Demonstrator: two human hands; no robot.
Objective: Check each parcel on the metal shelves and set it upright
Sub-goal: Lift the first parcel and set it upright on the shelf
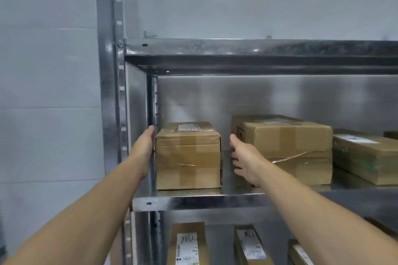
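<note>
Standing at the left end of the middle metal shelf: one small parcel, cardboard, taped, upright, white label on top. The left hand is laid flat along its left face, fingers straight, between parcel and corner post. The right hand is held apart, open with fingers spread, in the gap beside a larger parcel; contact cannot be told. Two labelled parcels are seen on the shelf below.

On the grey metal shelf, a small brown cardboard box stands at 9 o'clock of a wider brown cardboard box; left hand at the small box's 9 o'clock, right hand between both boxes.
</note>
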